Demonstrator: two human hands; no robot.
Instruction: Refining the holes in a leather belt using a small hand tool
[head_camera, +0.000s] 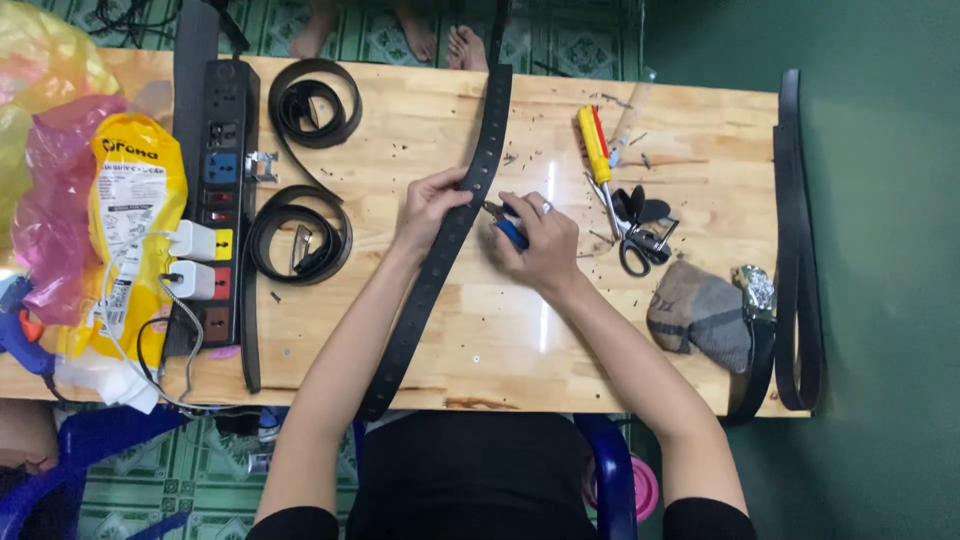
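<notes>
A long black belt (470, 190) with several punched holes runs across the wooden table (420, 340) from the far edge to the near edge. My left hand (428, 205) pinches the belt near its middle. My right hand (535, 240), wearing a ring, grips a small blue-handled tool (508, 228) whose tip sits against the belt's right edge, just beside my left fingers.
Two coiled black belts (300, 240) lie left of centre beside a black power strip (222, 190) with white chargers. A yellow screwdriver (592, 145), scissors (632, 235), a grey cloth (700, 315) and belts (795, 250) lie right. Plastic bags (90, 200) sit far left. Someone's bare feet (440, 40) are beyond the table.
</notes>
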